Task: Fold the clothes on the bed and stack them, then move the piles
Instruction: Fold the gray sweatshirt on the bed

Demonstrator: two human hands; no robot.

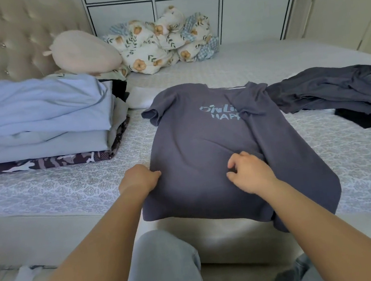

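Note:
A grey-blue T-shirt with pale lettering lies flat on the bed, its hem hanging over the near edge. Its right side is folded inward over the print. My left hand pinches the shirt's left edge. My right hand pinches a fold of fabric near the shirt's middle. A stack of folded clothes, light blue on top and a camouflage piece at the bottom, sits at the left. A heap of dark grey unfolded clothes lies at the right, with a black piece beside it.
The bed has a white patterned cover. A beige plush pillow and a bunched floral quilt lie at the back by the tufted headboard. White cabinets stand behind. My knee in grey trousers is below.

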